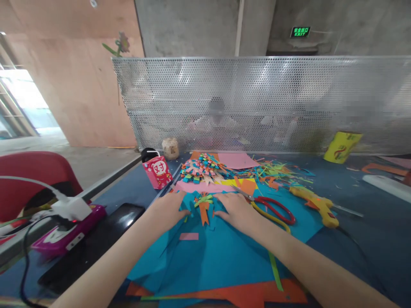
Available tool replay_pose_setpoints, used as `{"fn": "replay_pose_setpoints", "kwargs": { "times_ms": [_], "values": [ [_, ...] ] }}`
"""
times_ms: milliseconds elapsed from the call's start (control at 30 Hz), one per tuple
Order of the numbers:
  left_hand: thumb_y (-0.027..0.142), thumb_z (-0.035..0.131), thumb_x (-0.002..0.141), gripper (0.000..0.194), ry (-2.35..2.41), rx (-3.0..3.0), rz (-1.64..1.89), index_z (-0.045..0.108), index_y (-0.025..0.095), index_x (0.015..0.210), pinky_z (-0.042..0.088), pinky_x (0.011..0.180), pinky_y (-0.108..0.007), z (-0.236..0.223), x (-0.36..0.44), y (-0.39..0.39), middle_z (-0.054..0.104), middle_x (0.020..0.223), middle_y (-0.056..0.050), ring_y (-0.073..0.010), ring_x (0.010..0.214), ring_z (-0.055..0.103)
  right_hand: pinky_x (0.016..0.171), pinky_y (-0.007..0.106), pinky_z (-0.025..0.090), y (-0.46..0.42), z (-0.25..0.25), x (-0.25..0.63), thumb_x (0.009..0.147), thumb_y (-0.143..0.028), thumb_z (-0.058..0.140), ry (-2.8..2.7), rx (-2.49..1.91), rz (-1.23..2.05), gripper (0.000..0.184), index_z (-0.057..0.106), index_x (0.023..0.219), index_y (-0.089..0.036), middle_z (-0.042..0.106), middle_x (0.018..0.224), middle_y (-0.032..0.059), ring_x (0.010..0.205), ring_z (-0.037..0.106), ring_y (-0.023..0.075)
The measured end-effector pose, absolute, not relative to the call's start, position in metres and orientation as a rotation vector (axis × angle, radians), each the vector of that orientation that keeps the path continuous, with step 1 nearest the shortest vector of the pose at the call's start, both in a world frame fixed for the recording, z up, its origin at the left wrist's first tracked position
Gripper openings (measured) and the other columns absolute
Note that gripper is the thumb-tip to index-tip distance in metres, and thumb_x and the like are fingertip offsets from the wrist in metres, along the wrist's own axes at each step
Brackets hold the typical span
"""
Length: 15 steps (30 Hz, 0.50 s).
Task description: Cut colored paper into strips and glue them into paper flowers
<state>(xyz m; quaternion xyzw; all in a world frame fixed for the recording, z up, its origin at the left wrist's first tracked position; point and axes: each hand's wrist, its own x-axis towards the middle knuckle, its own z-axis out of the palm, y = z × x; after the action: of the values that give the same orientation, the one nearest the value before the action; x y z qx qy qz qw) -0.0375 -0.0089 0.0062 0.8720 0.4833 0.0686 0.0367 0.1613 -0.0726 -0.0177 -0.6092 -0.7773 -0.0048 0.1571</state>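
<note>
Both my hands rest on a blue paper sheet (221,256) on the table. My left hand (168,208) lies flat, fingers stretched, just left of a small paper piece of orange and green strips (204,207). Right of that piece lies my right hand (236,209), also flat with fingers out. Neither hand holds anything; their fingertips press the blue folded paper around the strip piece. Red-and-yellow scissors (272,209) lie right beside my right hand.
A yellow glue gun (316,204) lies at right. A pile of coloured paper bits (201,167) and scraps sits ahead, with a red carton (158,171) at left. A black phone (123,216) and pink device (64,235) are left. A perforated metal screen (257,102) closes the back.
</note>
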Motion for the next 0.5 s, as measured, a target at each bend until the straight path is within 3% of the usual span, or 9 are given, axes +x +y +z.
{"fn": "replay_pose_setpoints", "kwargs": {
  "times_ms": [200,367,500],
  "values": [
    [0.034,0.050,0.074,0.047,1.538,2.687,0.051,0.047,0.010,0.115,0.042,0.078,-0.041,-0.002,-0.040,0.005,0.058,0.109,-0.019,-0.0336,0.101,0.053,0.075,0.033,0.041,-0.072,-0.025,0.171,0.074,-0.013,0.056,-2.135,-1.700,0.031,0.032,0.055,0.106,-0.018,0.064,0.084,0.0047,0.083,0.056,0.0203],
    [0.034,0.044,0.079,0.041,1.411,2.732,0.294,0.049,0.011,0.113,0.042,0.081,-0.039,-0.003,-0.032,-0.003,0.059,0.108,-0.015,-0.0292,0.099,0.054,0.086,0.039,0.036,-0.070,-0.025,0.175,0.073,-0.021,0.060,-2.111,-1.709,-0.016,0.042,0.051,0.114,-0.018,0.059,0.108,0.0094,0.102,0.051,0.0244],
    [0.035,0.044,0.080,0.046,0.993,2.817,0.329,0.039,0.020,0.124,0.038,0.089,-0.034,-0.004,-0.011,-0.023,0.054,0.119,-0.008,-0.0222,0.108,0.049,0.089,0.043,0.033,-0.076,-0.025,0.174,0.075,-0.027,0.058,-2.186,-1.725,-0.016,0.041,0.051,0.115,-0.019,0.061,0.104,0.0100,0.101,0.052,0.0249]
  ]
}}
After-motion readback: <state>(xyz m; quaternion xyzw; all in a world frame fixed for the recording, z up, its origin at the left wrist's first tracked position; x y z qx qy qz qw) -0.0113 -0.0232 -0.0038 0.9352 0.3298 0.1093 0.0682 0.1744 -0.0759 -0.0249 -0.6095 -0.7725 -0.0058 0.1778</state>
